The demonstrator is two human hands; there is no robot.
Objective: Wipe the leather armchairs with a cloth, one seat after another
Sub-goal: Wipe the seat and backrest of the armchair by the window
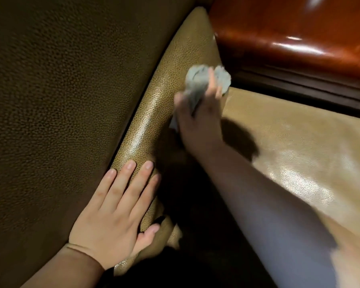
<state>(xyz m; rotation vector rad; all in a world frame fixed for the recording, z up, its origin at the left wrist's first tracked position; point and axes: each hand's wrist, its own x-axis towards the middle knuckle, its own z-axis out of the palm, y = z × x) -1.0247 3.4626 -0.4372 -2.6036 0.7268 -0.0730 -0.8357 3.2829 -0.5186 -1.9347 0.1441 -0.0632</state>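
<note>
Two hands are working on the tan leather armchair (175, 65). From the head camera, the left hand (121, 206) is lying flat with straight fingers, pressing on the rolled edge of the cushion (137, 142) and holding nothing. Beyond it and to its right, the right hand (200, 119) is gripping a crumpled grey cloth (197, 82), fingers curled round it, against the leather. Just past the cloth, a glossy reddish wooden armrest (295, 38) is shining.

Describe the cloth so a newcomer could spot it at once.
Start at the glossy red-brown wooden armrest at upper right. Just below its left end, the right hand grips a crumpled grey cloth against the tan leather: the only grey, wrinkled thing there.
</note>
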